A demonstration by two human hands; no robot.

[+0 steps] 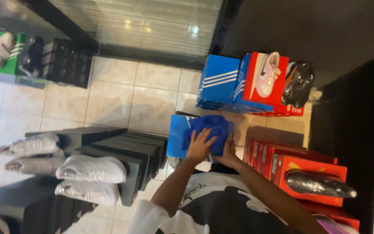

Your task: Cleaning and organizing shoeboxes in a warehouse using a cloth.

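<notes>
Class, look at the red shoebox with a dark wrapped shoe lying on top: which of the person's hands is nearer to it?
Right. The right hand grips the blue cloth's edge on the side facing the red shoebox; the left hand lies flat on the cloth, farther away.

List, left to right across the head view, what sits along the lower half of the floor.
White shoes on black boxes → blue box under blue cloth, left hand on the cloth, right hand at its edge → red boxes → wrapped dark shoe.
</notes>
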